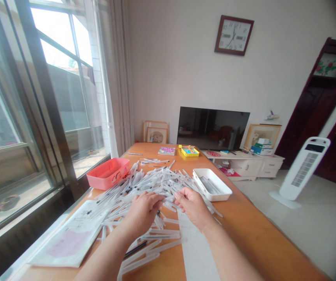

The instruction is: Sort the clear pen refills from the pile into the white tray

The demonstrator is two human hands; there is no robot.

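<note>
A large heap of translucent white pen barrels (153,177), several with dark tips or caps, spreads over the wooden table. Above its near side, my left hand (146,207) is closed, fingertips pressed together and pointing right. Facing it a short gap away, my right hand (193,205) has its thumb and forefinger pinched. Whatever each hand holds is too small and blurred against the barrels to name. A white tray (225,193) with thin grey sticks, perhaps refills, stands beyond my right hand. Under my right forearm lies a strip of white paper (194,246).
A red plastic basket (93,180) stands at the table's left edge. Nearer, a marked paper sheet (68,238) lies flat. A booklet (166,151) and a yellow box (189,152) sit at the table's far end. A white tower fan (302,168) stands on the floor to the right.
</note>
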